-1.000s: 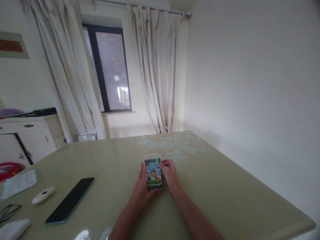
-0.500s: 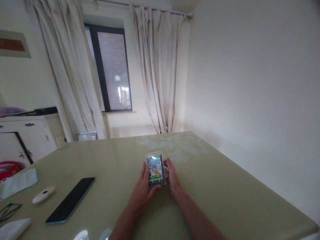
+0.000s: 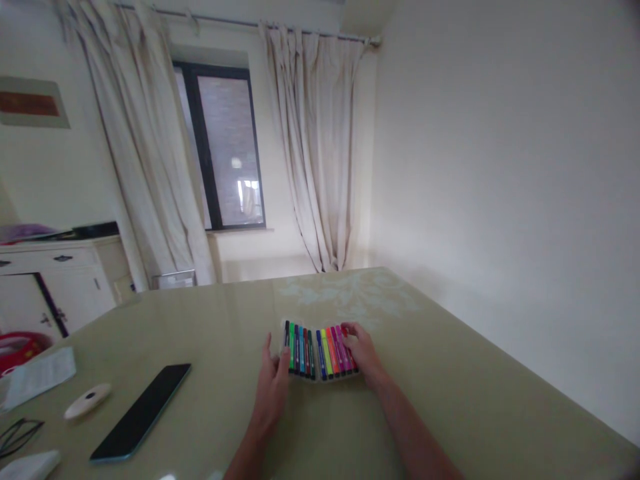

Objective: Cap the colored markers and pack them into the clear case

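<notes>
In the middle of the table (image 3: 225, 413), a clear plastic marker case (image 3: 315, 339) lies spread like a book. A row of dark, green, blue and red markers (image 3: 300, 352) fills its left half. Its right half holds blue, yellow, orange, pink and purple markers (image 3: 335, 352). My left hand (image 3: 273, 383) is at the left edge, its thumb against the case and its index finger raised away; the other fingers are partly hidden. With fingers bent over the right edge, my right hand (image 3: 365, 355) grips the case near the upper ends of the last markers.
Left on the table lie a black tablet-like slab (image 3: 143, 413), an oval whitish object (image 3: 88, 401), a pale sheet (image 3: 43, 377), glasses (image 3: 20, 437) and a white object (image 3: 33, 465). A wall (image 3: 500, 200) runs along the right; a curtained window (image 3: 230, 147) is behind.
The marker case was closed between both hands with its printed cover showing. Now it is unfolded, both marker rows show, and my hands have moved apart.
</notes>
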Demonstrator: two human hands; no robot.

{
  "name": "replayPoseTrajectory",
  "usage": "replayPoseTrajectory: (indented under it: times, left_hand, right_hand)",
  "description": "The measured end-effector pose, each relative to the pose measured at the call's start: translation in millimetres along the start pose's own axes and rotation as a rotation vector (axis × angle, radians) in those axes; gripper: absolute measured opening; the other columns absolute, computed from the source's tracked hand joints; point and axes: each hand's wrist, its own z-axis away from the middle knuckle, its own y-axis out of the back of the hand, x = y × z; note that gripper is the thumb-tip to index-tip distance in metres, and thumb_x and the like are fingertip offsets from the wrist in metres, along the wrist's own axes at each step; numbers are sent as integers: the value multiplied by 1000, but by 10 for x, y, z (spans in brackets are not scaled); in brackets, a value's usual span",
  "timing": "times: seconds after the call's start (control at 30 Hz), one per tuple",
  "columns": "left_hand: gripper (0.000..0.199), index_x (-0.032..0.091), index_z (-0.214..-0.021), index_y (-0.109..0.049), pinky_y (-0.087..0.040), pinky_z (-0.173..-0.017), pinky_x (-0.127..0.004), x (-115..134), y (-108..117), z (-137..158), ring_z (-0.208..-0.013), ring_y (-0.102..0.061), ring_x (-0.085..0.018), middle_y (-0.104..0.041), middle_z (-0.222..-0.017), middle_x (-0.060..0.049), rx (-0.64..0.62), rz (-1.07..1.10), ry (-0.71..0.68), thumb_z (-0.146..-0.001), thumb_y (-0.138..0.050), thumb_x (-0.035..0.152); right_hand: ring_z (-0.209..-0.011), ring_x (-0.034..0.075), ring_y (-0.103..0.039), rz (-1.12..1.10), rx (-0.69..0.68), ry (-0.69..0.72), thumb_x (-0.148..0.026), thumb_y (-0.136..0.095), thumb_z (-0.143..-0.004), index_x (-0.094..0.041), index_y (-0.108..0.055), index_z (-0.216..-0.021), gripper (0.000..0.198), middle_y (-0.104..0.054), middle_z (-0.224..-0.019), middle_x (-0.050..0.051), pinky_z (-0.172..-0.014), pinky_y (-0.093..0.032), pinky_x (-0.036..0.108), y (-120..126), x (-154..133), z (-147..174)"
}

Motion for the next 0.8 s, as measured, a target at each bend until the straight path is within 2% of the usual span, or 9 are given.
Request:
replayPoseTrajectory:
  times: [0.07,0.13,0.2,0.3,0.4,0.53,0.63,0.8]
  left_hand:
    - [93,11,-157,-23,-58,-90,-40,-49,11,-40,-95,-75,-25,-77,-110,-13,-24,0,54,-91,-53,68]
    - [80,8,-146,-42,-59,-88,-42,-119,9,-55,-98,-74,-28,-75,-113,-18,-44,-95,48,-90,-53,65]
    - [63,10,-129,-59,-55,-97,-46,-177,-8,-28,-111,-70,-31,-70,-123,-20,-92,-278,-84,-90,-53,59]
    - [48,16,-120,-68,-44,-112,-50,-185,-44,75,-126,-60,-32,-65,-134,-17,-216,-556,-309,-90,-57,51]
    - [43,19,-121,-70,-45,-111,-45,-88,-78,192,-125,-60,-30,-63,-135,-14,-342,-684,-354,-89,-63,46]
    - [32,23,-115,-74,-47,-107,-39,85,-136,301,-119,-62,-27,-65,-128,-11,-477,-691,-363,-88,-66,38]
    - [25,25,-107,-77,-48,-103,-36,155,-180,344,-115,-63,-26,-68,-123,-8,-563,-672,-355,-84,-71,33]
    - [22,27,-101,-79,-48,-101,-32,171,-187,324,-112,-64,-23,-70,-119,-5,-630,-632,-324,-80,-73,27]
  right_hand:
    - [-108,22,-68,185,27,0,-21,-60,-77,-20,-69,-106,31,-74,-114,10,-91,-50,32,146,9,-34]
    - [-100,25,-69,275,60,-44,-20,-59,-78,-19,-69,-103,27,-75,-106,11,-88,-49,35,274,-7,-27]
    - [-98,29,-68,428,100,-49,-21,-58,-82,-18,-70,-101,22,-74,-100,14,-86,-48,39,363,-52,16]
    - [-107,33,-63,776,185,78,-19,-57,-86,-17,-71,-101,21,-70,-107,17,-89,-45,40,377,-153,113]
    - [-111,29,-61,853,164,249,-11,-50,-87,-18,-72,-105,29,-69,-114,15,-95,-43,36,212,-237,205]
    - [-110,23,-61,796,-82,429,-11,-45,-93,-20,-72,-109,33,-71,-112,9,-97,-41,32,-161,-239,281]
    - [-108,24,-61,895,-193,451,-15,-47,-95,-20,-74,-104,29,-70,-113,9,-92,-42,32,-375,-189,291]
    - [-105,24,-61,998,-187,443,-20,-49,-98,-20,-73,-95,25,-69,-112,10,-88,-40,35,-447,-180,295]
